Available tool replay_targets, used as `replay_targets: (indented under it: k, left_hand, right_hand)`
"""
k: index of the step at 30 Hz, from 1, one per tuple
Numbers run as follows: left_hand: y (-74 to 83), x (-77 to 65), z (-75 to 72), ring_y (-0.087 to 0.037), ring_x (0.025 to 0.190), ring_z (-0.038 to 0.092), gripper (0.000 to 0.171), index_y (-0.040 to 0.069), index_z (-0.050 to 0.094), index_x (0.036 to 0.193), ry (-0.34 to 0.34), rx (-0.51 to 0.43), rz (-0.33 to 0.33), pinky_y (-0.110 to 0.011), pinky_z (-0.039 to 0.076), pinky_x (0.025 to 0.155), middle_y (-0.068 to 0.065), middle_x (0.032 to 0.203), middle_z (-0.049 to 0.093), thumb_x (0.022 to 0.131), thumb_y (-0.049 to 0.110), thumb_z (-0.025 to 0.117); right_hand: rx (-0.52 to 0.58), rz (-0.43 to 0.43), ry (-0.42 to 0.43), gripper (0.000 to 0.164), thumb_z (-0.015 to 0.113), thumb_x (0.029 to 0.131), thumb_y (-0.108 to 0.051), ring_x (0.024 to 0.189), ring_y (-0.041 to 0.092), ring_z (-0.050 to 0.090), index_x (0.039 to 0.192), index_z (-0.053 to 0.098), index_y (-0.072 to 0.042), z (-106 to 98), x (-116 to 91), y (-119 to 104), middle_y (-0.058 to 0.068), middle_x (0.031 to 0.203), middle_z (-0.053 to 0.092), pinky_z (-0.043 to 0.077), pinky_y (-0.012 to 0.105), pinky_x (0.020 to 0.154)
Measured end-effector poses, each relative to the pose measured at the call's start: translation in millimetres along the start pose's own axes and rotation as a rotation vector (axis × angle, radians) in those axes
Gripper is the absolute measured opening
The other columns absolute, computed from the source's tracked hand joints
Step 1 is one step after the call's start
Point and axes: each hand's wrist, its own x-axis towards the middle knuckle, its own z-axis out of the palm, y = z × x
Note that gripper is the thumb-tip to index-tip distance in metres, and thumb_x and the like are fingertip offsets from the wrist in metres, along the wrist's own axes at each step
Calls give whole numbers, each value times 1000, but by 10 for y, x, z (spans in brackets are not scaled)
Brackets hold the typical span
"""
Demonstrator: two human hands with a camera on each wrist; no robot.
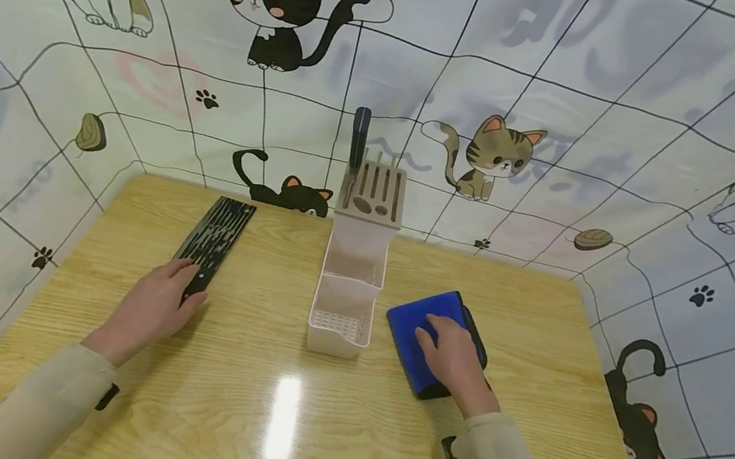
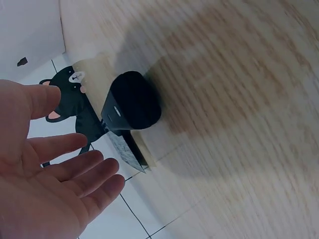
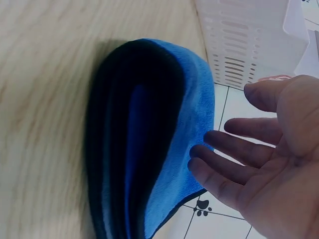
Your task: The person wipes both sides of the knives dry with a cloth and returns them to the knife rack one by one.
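Observation:
A broad kitchen knife (image 1: 214,239) with a dark, light-streaked blade lies on the left of the table. My left hand (image 1: 148,308) is just over its black handle (image 2: 132,99), which points toward me; the left wrist view shows the fingers spread and apart from the handle. On the right lies a folded blue towel (image 1: 419,339) with black edging. Above it hovers my right hand (image 1: 455,356), fingers loosely extended. In the right wrist view, the fingertips are close to the towel's blue face (image 3: 192,134); whether they touch it I cannot tell.
Between the hands stands a pale plastic utensil holder (image 1: 355,259) with a slotted top and stepped bins. A black-handled utensil (image 1: 359,138) stands in one of its slots. The wooden table (image 1: 231,398) meets a cat-print cloth (image 1: 406,54) at the back and sides.

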Motion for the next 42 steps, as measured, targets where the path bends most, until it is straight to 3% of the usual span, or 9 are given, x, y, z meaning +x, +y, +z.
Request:
replay_targets:
  k: [8,20,27,29,32,36,42]
  left_hand:
    - [2,20,35,-52,102,53,50,-16,51,125,-23,51,-22,-61,45,84,-39,117,51,95,22,62]
    - [-48,25,99,-45,86,54,46,-20,56,112,-45,96,-67,-55,49,69,-35,101,52,93,22,62]
    - [-65,31,121,-34,72,53,40,-17,60,99,-46,110,-82,-47,49,58,-29,91,54,91,21,65]
    - [-61,47,129,-32,69,52,38,-16,62,96,-37,111,-77,-46,48,56,-27,88,54,90,20,66]
    - [-50,67,148,-28,63,51,32,-12,65,87,-31,111,-80,-43,47,53,-23,82,55,88,19,68]
    - [-31,92,187,-23,55,50,27,-7,64,73,-40,144,-94,-41,48,48,-16,74,54,85,16,71]
    - [8,161,203,-23,52,49,20,-2,59,62,-38,215,-85,-42,46,42,-14,64,51,81,1,61]
  right_hand:
    - [-84,34,-34,53,58,98,-30,129,42,46,135,51,7,70,-51,22,26,136,52,37,55,105]
    - [-228,-25,-25,65,67,91,-38,123,43,51,131,53,11,215,-30,-6,28,131,55,42,53,102]
    - [-280,-50,-22,70,72,86,-42,115,44,57,125,56,13,222,-26,-47,30,124,59,46,52,97]
    - [-289,-46,-20,69,75,83,-44,108,42,61,120,60,13,234,-14,-46,29,118,62,49,50,93]
    - [-304,-43,-12,61,78,78,-46,89,36,65,102,66,9,254,6,-48,21,96,68,53,45,81]
    - [-319,-34,-1,49,82,74,-45,66,25,59,80,62,0,270,33,-61,8,69,58,51,39,65]
    - [-328,-32,7,47,84,72,-43,63,23,57,73,59,-3,277,69,-98,7,67,57,50,39,62]
